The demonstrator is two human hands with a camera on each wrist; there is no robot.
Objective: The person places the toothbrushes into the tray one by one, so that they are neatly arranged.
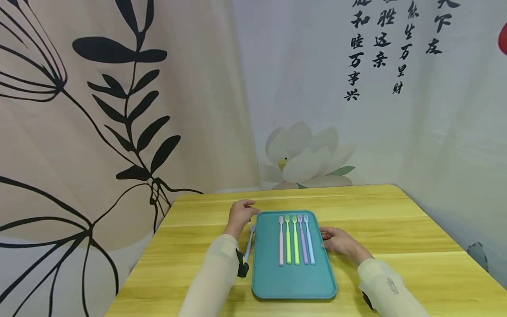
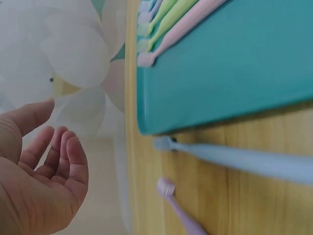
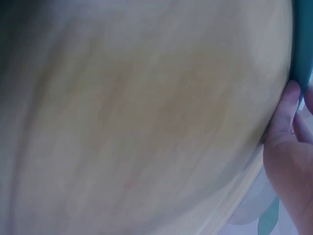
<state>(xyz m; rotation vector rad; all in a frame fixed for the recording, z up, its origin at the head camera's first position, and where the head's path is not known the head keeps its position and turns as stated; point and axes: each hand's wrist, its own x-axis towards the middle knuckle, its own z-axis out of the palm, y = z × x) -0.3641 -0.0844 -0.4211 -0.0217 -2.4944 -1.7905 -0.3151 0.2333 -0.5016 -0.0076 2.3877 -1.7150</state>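
A teal tray (image 1: 293, 281) lies on the table with several toothbrushes in a row on it: a pink toothbrush (image 1: 281, 242), two green ones, a purple toothbrush (image 1: 303, 240) and a blue toothbrush (image 1: 310, 240). By the tray's far left corner is my left hand (image 1: 240, 215), its fingers loosely bent and holding nothing. My right hand (image 1: 338, 241) pinches the right rim, thumb and fingers at the edge. Left of the tray, a blue toothbrush (image 2: 234, 157) and a purple toothbrush (image 2: 178, 208) lie on the wood; the left arm partly covers that spot in the head view.
The wooden table (image 1: 416, 273) extends on both sides of the tray. Behind it hangs a printed curtain (image 1: 206, 110) with leaves, a lotus and writing. A dark wrist strap (image 1: 242, 263) sits on the left sleeve.
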